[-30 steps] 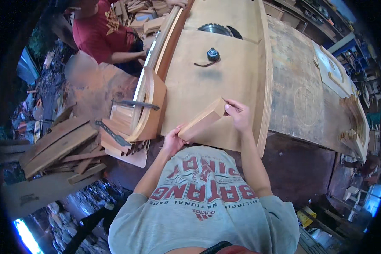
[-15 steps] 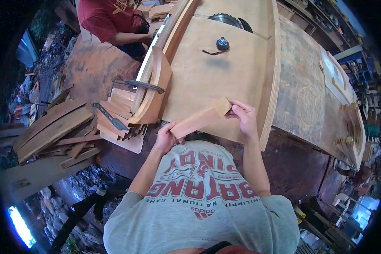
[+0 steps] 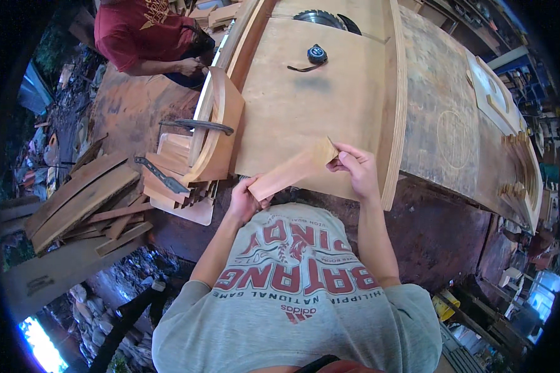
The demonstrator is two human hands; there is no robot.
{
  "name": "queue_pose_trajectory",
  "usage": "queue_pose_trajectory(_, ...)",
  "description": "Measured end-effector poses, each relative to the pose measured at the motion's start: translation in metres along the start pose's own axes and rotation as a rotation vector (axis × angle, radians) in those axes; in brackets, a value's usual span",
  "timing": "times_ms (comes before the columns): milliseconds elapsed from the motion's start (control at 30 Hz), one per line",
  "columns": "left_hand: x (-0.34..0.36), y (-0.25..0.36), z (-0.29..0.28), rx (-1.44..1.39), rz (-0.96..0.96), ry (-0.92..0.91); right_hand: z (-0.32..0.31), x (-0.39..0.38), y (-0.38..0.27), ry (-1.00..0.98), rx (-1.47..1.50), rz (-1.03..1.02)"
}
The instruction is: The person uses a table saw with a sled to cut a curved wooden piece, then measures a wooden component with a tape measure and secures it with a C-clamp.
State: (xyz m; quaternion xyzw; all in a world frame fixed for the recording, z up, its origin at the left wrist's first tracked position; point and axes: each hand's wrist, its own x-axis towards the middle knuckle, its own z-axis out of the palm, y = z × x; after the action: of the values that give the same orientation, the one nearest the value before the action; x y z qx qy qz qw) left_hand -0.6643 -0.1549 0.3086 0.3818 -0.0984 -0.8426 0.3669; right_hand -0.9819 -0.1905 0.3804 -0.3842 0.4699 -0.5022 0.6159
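Note:
Between my hands, in front of my shirt, is a short wooden board (image 3: 290, 171) with a pale face. My left hand (image 3: 246, 198) is closed around its lower left end. At the upper right end, my right hand (image 3: 356, 166) pinches a corner between thumb and fingers. The board slants up to the right over the near edge of the wooden saw table (image 3: 305, 105). Farther up that table lie a round tape measure (image 3: 317, 55) with a dark strap and, beyond it, a toothed circular saw blade (image 3: 319, 18).
Left of the table a clamp (image 3: 198, 125) crosses a curved wooden piece (image 3: 229, 112). Cut pieces lie below, with a dark-handled tool (image 3: 162, 174) on them. Boards (image 3: 84, 199) are piled farther left. A person in a red shirt (image 3: 144, 31) stands at the far left. Thin curved pieces (image 3: 521, 161) line the right worktop.
My view has shifted, so the table and tape measure sit slightly higher and further left. The board stays in both hands. The other person's arm has moved.

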Motion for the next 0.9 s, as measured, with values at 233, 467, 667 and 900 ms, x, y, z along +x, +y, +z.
queue_pose_trajectory(233,-0.004,-0.002,-0.002,0.318,0.11,-0.042,0.004,-0.001,-0.002,0.021,-0.073,-0.014)
queue_pose_trajectory(467,-0.011,0.0,-0.002,0.442,0.149,-0.102,0.013,0.001,0.004,0.031,0.043,0.004)
queue_pose_trajectory(667,-0.018,0.017,0.012,0.624,0.114,-0.208,0.023,0.008,0.008,0.07,0.06,-0.009)
queue_pose_trajectory(900,-0.013,0.03,0.049,0.874,0.108,-0.278,0.048,0.008,0.007,0.032,0.098,0.055)
